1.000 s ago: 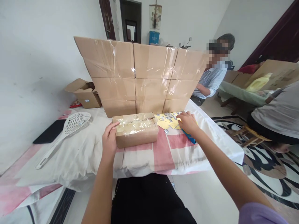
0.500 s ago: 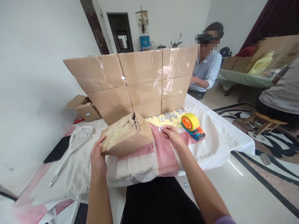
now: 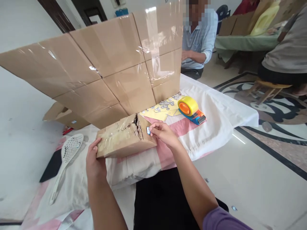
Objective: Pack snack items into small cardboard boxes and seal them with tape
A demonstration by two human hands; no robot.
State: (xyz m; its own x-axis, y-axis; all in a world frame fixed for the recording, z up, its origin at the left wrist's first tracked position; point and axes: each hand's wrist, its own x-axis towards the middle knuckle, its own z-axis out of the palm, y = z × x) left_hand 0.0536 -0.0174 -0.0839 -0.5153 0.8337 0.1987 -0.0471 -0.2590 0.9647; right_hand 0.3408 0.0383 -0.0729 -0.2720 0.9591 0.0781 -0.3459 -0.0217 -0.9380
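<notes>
- In the tiled room, a table with a white and pink cloth carries a tall brown cardboard panel, whose top is partly cut off by the picture edge
- Behind this panel, a person in a light blue shirt is partly hidden
- The left hand holds the left end of a worn brown cardboard box, fingers partly curled around it; some fingers are hidden
- This box is tilted in front of the panel, its right end torn at the top
- The right hand pinches a small white-and-blue sticker between thumb and finger, nearly closed, in front of the box's right end; I cannot tell if it touches, and its print is too small to read
- A yellow sheet with grey stickers lies behind, partly covered by the box
</notes>
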